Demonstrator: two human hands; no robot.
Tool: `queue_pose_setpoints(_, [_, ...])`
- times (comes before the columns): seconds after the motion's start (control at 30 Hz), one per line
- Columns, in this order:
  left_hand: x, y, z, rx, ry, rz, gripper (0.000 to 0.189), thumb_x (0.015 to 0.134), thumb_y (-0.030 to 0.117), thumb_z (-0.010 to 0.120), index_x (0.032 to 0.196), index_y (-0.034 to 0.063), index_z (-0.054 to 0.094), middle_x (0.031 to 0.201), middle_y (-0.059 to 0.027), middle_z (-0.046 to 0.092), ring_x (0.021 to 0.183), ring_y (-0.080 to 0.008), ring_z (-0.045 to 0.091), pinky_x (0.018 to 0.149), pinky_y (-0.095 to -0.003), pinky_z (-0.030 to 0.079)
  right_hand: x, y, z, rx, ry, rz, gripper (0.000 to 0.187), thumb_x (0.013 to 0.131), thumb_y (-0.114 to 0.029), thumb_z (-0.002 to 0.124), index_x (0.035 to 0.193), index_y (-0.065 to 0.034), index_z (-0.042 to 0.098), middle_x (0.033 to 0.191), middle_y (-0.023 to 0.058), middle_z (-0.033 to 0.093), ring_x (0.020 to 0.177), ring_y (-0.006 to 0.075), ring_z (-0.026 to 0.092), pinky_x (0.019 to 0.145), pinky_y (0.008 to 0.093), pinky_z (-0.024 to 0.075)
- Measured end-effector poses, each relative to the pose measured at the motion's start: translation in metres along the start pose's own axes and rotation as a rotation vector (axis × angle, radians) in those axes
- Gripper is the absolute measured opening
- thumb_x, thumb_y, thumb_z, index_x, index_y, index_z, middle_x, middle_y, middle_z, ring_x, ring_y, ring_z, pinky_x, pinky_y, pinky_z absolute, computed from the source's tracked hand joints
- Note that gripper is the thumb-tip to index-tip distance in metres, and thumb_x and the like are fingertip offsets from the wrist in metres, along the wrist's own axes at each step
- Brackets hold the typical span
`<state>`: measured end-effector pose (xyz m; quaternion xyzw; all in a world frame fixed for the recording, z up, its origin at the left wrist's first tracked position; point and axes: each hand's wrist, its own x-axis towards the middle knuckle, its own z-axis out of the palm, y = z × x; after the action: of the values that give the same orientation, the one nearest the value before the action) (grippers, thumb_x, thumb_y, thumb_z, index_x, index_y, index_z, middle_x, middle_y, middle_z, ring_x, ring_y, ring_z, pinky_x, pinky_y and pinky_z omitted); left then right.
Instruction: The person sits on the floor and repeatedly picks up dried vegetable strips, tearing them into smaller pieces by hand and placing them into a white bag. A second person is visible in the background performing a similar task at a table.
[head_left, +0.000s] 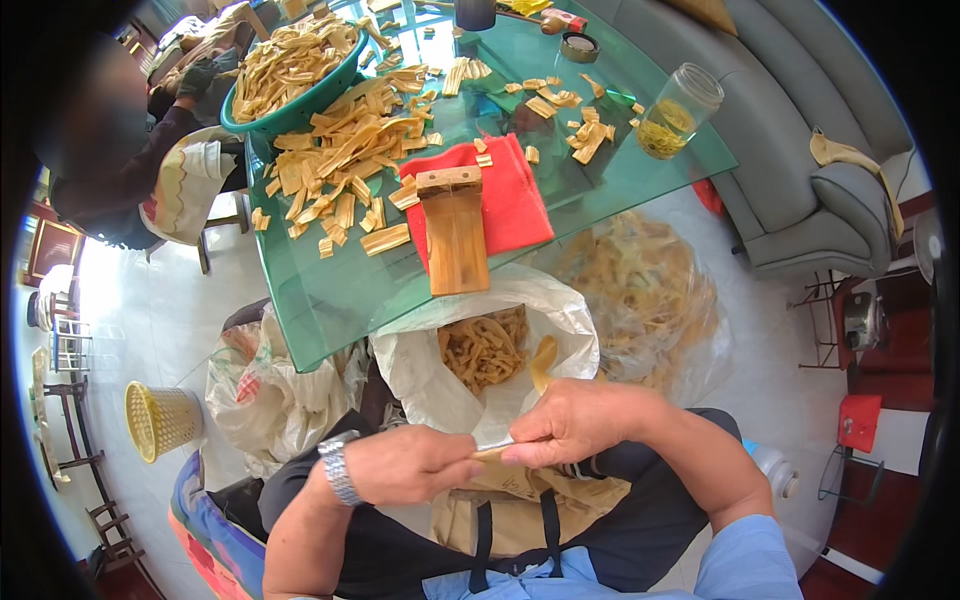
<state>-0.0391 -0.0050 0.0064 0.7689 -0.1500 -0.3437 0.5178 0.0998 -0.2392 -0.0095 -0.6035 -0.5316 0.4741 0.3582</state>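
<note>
My left hand (416, 465), with a metal-band watch on its wrist, and my right hand (577, 424) meet above my lap. Both pinch a tan strip (491, 454) between them. A thin grey edge, perhaps a blade, shows along the strip; my fingers hide most of it. A curved yellowish strip end (543, 364) rises above my right hand. Just beyond my hands, a white woven sack (412, 367) stands open with many cut tan pieces (487, 345) inside. A wooden block with a crosspiece (456, 240) juts over the table edge towards me, above the sack.
Tan ribbed pieces (360, 142) lie across the glass table (322, 300), beside a heaped green basin (300, 112), a red cloth (517, 195) and a jar (679, 112). A clear bag of strips (645, 292) stands right. A person (112, 150) sits at the far left.
</note>
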Motion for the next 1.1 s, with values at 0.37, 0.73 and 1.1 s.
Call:
queue_pose_setpoints(0.37, [0.017, -0.002, -0.056, 0.192, 0.821, 0.14, 0.02, 0.106, 0.019, 0.056, 0.112, 0.0016, 0.064, 0.084, -0.0042, 0.056, 0.079, -0.0145, 0.055, 0.073, -0.0286, 0.047, 0.037, 0.01, -0.047, -0.481, 0.84, -0.269, 0.017, 0.094, -0.014, 0.071, 0.108, -0.0058, 0.073, 0.084, 0.0111, 0.071, 0.074, 0.0283, 0.069, 0.064, 0.037, 0.0549])
queue_pose_setpoints(0.73, [0.066, -0.019, -0.091, 0.233, 1.214, 0.125, 0.014, 0.095, 0.011, 0.07, 0.107, 0.0054, 0.075, 0.092, -0.0076, 0.067, 0.081, -0.0169, 0.065, 0.072, -0.0295, 0.052, 0.066, 0.029, -0.082, -0.875, 1.03, -0.15, 0.015, 0.088, -0.008, 0.071, 0.103, -0.0093, 0.075, 0.09, 0.0053, 0.074, 0.081, 0.0242, 0.069, 0.071, 0.0359, 0.0572])
queue_pose_setpoints(1.1, [0.043, -0.017, -0.066, 0.339, 1.099, -0.081, 0.027, 0.098, 0.029, 0.068, 0.096, 0.0025, 0.074, 0.093, -0.0095, 0.069, 0.077, -0.0197, 0.066, 0.072, -0.0308, 0.052, 0.046, 0.032, -0.07, -0.747, 0.956, -0.168, 0.012, 0.083, -0.01, 0.076, 0.095, -0.0106, 0.077, 0.095, 0.0013, 0.075, 0.088, 0.022, 0.069, 0.077, 0.0358, 0.0535])
